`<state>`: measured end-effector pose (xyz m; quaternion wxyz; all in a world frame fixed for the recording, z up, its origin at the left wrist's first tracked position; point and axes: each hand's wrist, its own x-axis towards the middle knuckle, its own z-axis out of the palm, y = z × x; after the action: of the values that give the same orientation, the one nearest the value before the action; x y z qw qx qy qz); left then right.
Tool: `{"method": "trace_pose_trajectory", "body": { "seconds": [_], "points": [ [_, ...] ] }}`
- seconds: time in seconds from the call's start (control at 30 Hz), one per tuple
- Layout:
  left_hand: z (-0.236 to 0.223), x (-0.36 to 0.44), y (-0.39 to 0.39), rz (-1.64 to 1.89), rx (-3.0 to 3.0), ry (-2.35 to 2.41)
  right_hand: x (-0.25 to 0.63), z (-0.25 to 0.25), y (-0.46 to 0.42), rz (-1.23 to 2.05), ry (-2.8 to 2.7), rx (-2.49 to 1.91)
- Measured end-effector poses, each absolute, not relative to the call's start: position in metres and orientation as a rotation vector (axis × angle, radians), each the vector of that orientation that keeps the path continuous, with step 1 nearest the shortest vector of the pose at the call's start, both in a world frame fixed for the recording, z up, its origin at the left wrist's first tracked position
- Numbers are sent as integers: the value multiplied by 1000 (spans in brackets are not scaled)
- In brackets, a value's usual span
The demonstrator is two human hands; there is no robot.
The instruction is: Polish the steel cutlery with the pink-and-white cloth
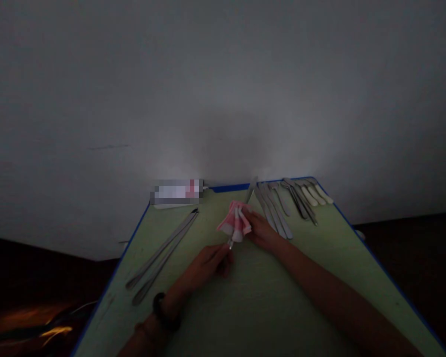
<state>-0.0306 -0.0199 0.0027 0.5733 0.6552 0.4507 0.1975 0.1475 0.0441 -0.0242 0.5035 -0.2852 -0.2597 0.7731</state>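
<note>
My left hand (217, 260) is closed around the shiny lower end of a table knife. The knife's blade (251, 190) sticks out past a pink and white cloth (235, 221) and points toward the wall. My right hand (260, 229) pinches that cloth, which is folded around the middle of the knife and hides it there. Both hands are above the middle of the table. Just right of my right hand lie several metal knives (273, 213), side by side. To the left, two long metal utensils (163, 253) rest at a slant, their handles toward me.
The pale green table (223, 317) has a blue edge and stands against a grey wall (223, 89). A blurred-out device (176, 192) is at its back left. Back right are dark-handled cutlery (300, 203) and several pieces with cream handles (314, 192). The scene is dim.
</note>
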Motion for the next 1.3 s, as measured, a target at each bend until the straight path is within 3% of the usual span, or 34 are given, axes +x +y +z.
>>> {"method": "trace_pose_trajectory", "body": {
  "seconds": [0.8, 1.07, 1.3],
  "points": [
    [3, -27, -18, 496, 1648, 1098, 156, -21, 36, 1743, -1485, -755],
    [10, -27, -17, 463, 1730, 1131, 153, -24, 36, 1692, -1420, -804],
    [2, -22, -20, 386, 1914, 1159, 148, -30, 43, 1805, -765, -776]
  ]
}}
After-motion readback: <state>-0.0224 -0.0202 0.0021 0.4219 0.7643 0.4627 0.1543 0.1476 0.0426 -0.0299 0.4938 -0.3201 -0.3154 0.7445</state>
